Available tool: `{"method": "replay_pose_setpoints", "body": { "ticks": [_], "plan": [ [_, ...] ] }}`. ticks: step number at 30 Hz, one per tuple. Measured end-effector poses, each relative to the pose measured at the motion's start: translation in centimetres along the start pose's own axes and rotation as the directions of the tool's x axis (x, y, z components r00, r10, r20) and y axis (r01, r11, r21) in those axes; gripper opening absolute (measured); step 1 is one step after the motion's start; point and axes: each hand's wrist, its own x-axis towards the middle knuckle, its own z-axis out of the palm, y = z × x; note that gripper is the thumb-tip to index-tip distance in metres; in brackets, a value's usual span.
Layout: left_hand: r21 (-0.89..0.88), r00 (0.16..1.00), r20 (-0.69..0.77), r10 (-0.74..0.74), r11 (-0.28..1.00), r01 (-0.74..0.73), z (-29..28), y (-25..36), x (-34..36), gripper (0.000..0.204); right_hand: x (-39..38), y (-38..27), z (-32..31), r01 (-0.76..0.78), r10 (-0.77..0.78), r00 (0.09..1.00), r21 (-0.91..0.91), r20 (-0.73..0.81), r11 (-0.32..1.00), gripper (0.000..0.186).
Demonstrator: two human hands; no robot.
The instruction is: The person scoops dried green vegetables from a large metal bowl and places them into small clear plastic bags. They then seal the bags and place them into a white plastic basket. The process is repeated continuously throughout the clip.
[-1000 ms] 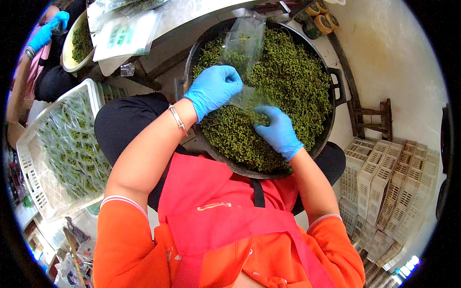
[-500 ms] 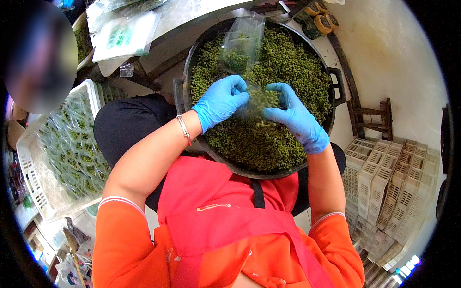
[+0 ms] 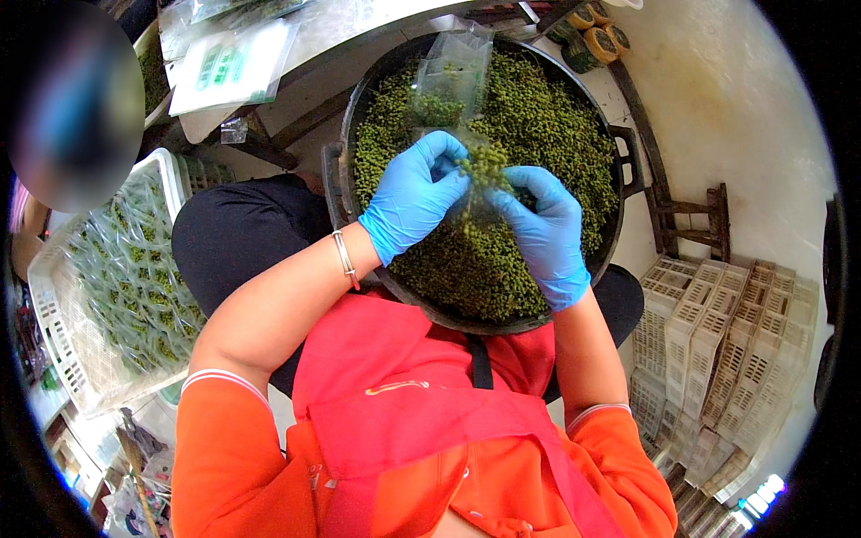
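Observation:
Both hands wear blue gloves over a wide black basin (image 3: 592, 99) heaped with small green peppercorns (image 3: 538, 117). My left hand (image 3: 414, 195) is closed in a pinch on a small clear plastic bag (image 3: 466, 215). A cluster of peppercorns (image 3: 487, 166) shows at the bag, between the two hands. Thumb and fingers of my right hand (image 3: 545, 231) close on that cluster from the other side; whether they also grip the bag's edge is unclear. Beyond the hands, other clear bags (image 3: 453, 72), one with peppercorns inside, lie on the heap.
At left, a white plastic crate (image 3: 90, 368) holds rows of filled clear bags (image 3: 143, 269). Flat printed bags (image 3: 229, 72) lie on the table at upper left. Stacked white crates (image 3: 717, 341) stand at right, near a wooden stool (image 3: 704, 220). Another person, blurred, is at far left.
My right hand has lowered a little, and its fingers have drawn together onto the peppercorn cluster. My left hand has risen slightly, keeping its pinch on the bag.

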Motion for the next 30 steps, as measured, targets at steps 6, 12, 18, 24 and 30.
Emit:
{"method": "replay_pose_setpoints", "body": {
  "ticks": [6,12,18,24,30],
  "plan": [
    [-0.181,1.000,0.020,-0.015,0.983,0.018,0.2,0.6,-0.4,0.015,0.9,0.3,-0.3,0.004,0.000,0.999,-0.115,0.035,0.993,0.035],
    [-0.253,1.000,0.012,0.003,0.967,0.000,-0.2,0.4,-0.3,0.015,0.1,-2.7,-0.6,-0.303,0.260,0.949,0.290,0.178,0.908,0.034],
    [-0.273,0.999,0.045,-0.021,0.961,0.032,-0.2,1.8,-0.8,0.016,1.6,-1.6,-0.3,-0.424,0.400,0.904,0.452,0.152,0.785,0.018],
    [0.199,0.989,0.115,0.092,0.973,-0.114,0.9,3.2,-2.5,0.010,1.5,0.8,1.1,-0.191,0.190,0.980,0.015,0.051,0.981,0.016],
    [-0.157,0.988,-0.143,0.058,0.984,-0.081,0.2,1.9,-0.7,0.010,1.6,-1.3,0.7,-0.508,0.431,0.860,0.531,0.273,0.678,0.042]
  ]
}}
